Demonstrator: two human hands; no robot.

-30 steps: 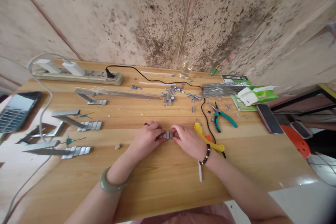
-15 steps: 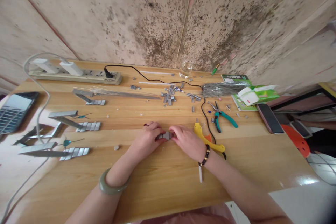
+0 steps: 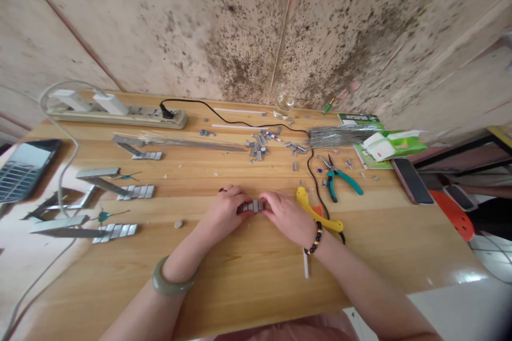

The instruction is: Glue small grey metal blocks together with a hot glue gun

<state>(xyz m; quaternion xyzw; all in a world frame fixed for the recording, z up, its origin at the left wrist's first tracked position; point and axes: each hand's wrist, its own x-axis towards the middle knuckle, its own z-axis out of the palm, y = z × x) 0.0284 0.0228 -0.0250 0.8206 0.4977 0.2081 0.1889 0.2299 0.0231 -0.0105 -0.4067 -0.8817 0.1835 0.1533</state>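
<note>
Between my two hands lies a short row of small grey blocks (image 3: 252, 206), low over the wooden table (image 3: 248, 272). My left hand (image 3: 230, 205) is closed on the row's left end, fingers curled round it. At the right end my right hand (image 3: 278, 210) pinches it with thumb and fingers. The fingers partly cover both ends. A yellow glue gun (image 3: 306, 205) lies just right of my right hand, with a white glue stick (image 3: 306, 265) below it. Left of my left arm sits a small round grey piece (image 3: 178, 224).
Several grey zigzag pieces (image 3: 114, 232) stand at the left. A power strip (image 3: 148, 116), loose grey blocks (image 3: 259, 146), a glass (image 3: 284, 105) and a wire bundle (image 3: 344, 135) lie toward the wall. Teal-handled pliers (image 3: 346, 181) and a phone (image 3: 413, 181) are at the right.
The right fingers have shifted very slightly at the row's right end. Both hands stay on the grey blocks; the view has moved a little.
</note>
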